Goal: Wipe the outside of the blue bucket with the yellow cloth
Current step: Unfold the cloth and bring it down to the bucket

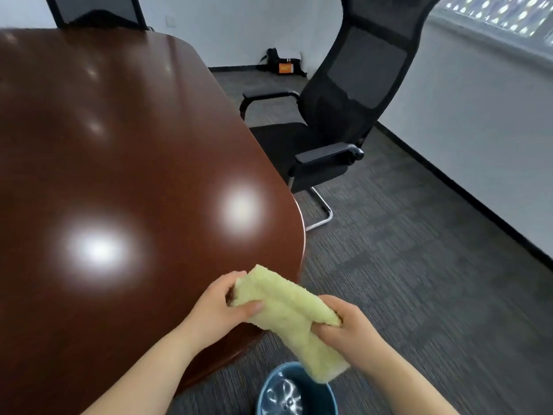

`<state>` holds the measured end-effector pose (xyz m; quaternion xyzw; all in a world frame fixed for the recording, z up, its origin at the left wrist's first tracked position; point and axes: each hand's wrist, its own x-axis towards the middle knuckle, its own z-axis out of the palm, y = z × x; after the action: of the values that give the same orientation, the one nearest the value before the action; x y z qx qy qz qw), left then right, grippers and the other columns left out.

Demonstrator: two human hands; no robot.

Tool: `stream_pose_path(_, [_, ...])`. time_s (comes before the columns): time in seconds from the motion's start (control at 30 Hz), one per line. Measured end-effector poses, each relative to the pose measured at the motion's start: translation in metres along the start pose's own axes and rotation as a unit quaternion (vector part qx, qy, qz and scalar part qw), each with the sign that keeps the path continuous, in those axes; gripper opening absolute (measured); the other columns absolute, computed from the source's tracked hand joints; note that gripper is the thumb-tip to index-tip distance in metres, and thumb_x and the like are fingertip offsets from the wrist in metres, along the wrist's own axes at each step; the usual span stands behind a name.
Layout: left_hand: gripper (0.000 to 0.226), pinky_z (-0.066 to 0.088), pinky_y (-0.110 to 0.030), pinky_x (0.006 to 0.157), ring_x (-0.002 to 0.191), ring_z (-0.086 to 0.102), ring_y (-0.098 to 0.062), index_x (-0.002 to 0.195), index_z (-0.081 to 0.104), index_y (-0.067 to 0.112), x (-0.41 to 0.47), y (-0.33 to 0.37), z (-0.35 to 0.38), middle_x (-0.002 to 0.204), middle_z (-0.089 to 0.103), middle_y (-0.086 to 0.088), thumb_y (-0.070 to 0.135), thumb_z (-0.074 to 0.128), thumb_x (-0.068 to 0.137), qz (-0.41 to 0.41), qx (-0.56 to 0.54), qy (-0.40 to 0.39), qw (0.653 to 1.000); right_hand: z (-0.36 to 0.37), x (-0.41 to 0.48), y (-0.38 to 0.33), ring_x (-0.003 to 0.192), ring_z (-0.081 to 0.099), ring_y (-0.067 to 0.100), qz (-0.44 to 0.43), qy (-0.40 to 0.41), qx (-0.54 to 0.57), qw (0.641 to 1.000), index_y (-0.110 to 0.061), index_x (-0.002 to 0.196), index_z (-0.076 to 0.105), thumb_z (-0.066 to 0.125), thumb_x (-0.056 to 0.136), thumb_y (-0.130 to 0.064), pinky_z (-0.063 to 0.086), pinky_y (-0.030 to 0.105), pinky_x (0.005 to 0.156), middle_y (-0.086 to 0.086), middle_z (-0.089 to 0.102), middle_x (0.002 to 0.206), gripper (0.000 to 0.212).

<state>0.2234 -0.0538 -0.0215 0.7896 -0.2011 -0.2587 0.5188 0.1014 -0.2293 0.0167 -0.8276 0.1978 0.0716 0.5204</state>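
Gripping yellow cloth (284, 313): left hand (215, 307), right hand (350, 333); blue bucket (276, 371) below.

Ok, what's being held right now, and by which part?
The yellow cloth, in both hands: the left hand grips its upper end, the right hand grips it around the middle. The blue bucket is not held.

both hands grip yellow cloth (288, 319) | above blue bucket (296, 390)
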Motion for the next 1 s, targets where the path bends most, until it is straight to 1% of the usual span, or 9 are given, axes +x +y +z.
stream_pose_path(0.07, [0.018, 0.036, -0.005, 0.053, 0.063, 0.054, 0.002, 0.075, 0.058, 0.025, -0.006, 0.012, 0.019, 0.064, 0.064, 0.008, 0.017, 0.073, 0.068, 0.020, 0.005, -0.013, 1.000, -0.013, -0.020, 0.009, 0.069, 0.058, -0.009, 0.001, 0.001, 0.009, 1.000, -0.035, 0.082, 0.059, 0.054, 0.077, 0.002, 0.046, 0.005, 0.060, -0.010, 0.064, 0.080, 0.037])
stream_pose_path(0.2, [0.021, 0.034, -0.009, 0.047, 0.048, 0.048, 0.006, 0.062, 0.055, 0.026, -0.026, 0.042, 0.064, 0.048, 0.058, 0.012, 0.022, 0.076, 0.065, 0.035, 0.011, -0.022, 0.999, -0.042, -0.069, 0.036, 0.082, 0.057, 0.001, 0.015, -0.019, 0.021, 0.999, -0.037, 0.091, 0.054, 0.057, 0.080, -0.009, 0.047, 0.012, 0.068, -0.011, 0.061, 0.088, 0.031])
stream_pose_path(0.3, [0.023, 0.036, -0.017, 0.052, 0.052, 0.049, 0.000, 0.058, 0.054, 0.027, -0.053, 0.069, 0.113, 0.051, 0.056, 0.011, 0.037, 0.074, 0.053, 0.037, 0.025, -0.055, 0.997, -0.070, -0.118, 0.063, 0.090, 0.059, 0.007, 0.020, -0.021, 0.047, 0.999, -0.040, 0.093, 0.053, 0.065, 0.077, -0.021, 0.051, 0.025, 0.081, -0.011, 0.062, 0.094, 0.027])
stream_pose_path(0.37, [0.022, 0.037, -0.015, 0.051, 0.051, 0.049, 0.002, 0.057, 0.055, 0.028, -0.079, 0.083, 0.154, 0.050, 0.056, 0.013, 0.041, 0.070, 0.048, 0.041, 0.040, -0.074, 0.996, -0.089, -0.156, 0.083, 0.095, 0.059, 0.006, 0.003, -0.008, 0.063, 0.998, -0.044, 0.095, 0.052, 0.068, 0.069, -0.030, 0.051, 0.028, 0.085, -0.011, 0.062, 0.102, 0.034])
stream_pose_path(0.47, [0.021, 0.039, -0.011, 0.050, 0.053, 0.052, 0.001, 0.060, 0.058, 0.026, -0.127, 0.098, 0.228, 0.052, 0.057, 0.014, 0.034, 0.076, 0.053, 0.030, 0.050, -0.114, 0.992, -0.118, -0.217, 0.124, 0.094, 0.061, 0.005, -0.009, -0.012, 0.108, 0.994, -0.042, 0.103, 0.052, 0.071, 0.071, -0.026, 0.054, 0.025, 0.080, -0.008, 0.061, 0.106, 0.041])
stream_pose_path(0.63, [0.023, 0.036, -0.009, 0.046, 0.046, 0.046, 0.007, 0.051, 0.054, 0.034, -0.195, 0.111, 0.333, 0.045, 0.053, 0.023, 0.032, 0.077, 0.057, 0.024, 0.064, -0.177, 0.982, -0.144, -0.309, 0.188, 0.088, 0.065, 0.011, 0.030, -0.025, 0.128, 0.991, -0.028, 0.100, 0.059, 0.072, 0.067, -0.028, 0.054, 0.026, 0.076, -0.002, 0.068, 0.097, 0.035])
stream_pose_path(0.8, [0.024, 0.032, -0.005, 0.044, 0.046, 0.046, 0.008, 0.050, 0.055, 0.033, -0.232, 0.112, 0.377, 0.045, 0.053, 0.023, 0.026, 0.075, 0.060, 0.007, 0.055, -0.126, 0.991, -0.146, -0.346, 0.220, 0.067, 0.058, 0.007, 0.033, 0.000, 0.139, 0.990, -0.027, 0.083, 0.064, 0.066, 0.077, -0.020, 0.046, 0.016, 0.060, -0.012, 0.063, 0.071, 0.009])
stream_pose_path(0.93, [0.016, 0.037, -0.004, 0.051, 0.057, 0.054, 0.013, 0.071, 0.060, 0.035, -0.240, 0.094, 0.387, 0.060, 0.063, 0.020, 0.021, 0.069, 0.069, -0.040, 0.020, -0.095, 0.995, -0.139, -0.349, 0.244, 0.073, 0.062, 0.008, 0.062, 0.052, 0.158, 0.984, -0.031, 0.078, 0.062, 0.065, 0.078, -0.015, 0.049, 0.021, 0.065, -0.009, 0.066, 0.075, 0.016])
stream_pose_path(1.0, [0.013, 0.041, -0.007, 0.056, 0.060, 0.056, 0.011, 0.076, 0.062, 0.032, -0.238, 0.076, 0.392, 0.070, 0.064, 0.015, 0.022, 0.069, 0.071, -0.064, -0.005, -0.096, 0.993, -0.131, -0.345, 0.261, 0.062, 0.058, 0.000, 0.066, 0.058, 0.170, 0.982, -0.028, 0.075, 0.063, 0.066, 0.076, -0.012, 0.045, 0.014, 0.058, -0.012, 0.065, 0.062, 0.017])
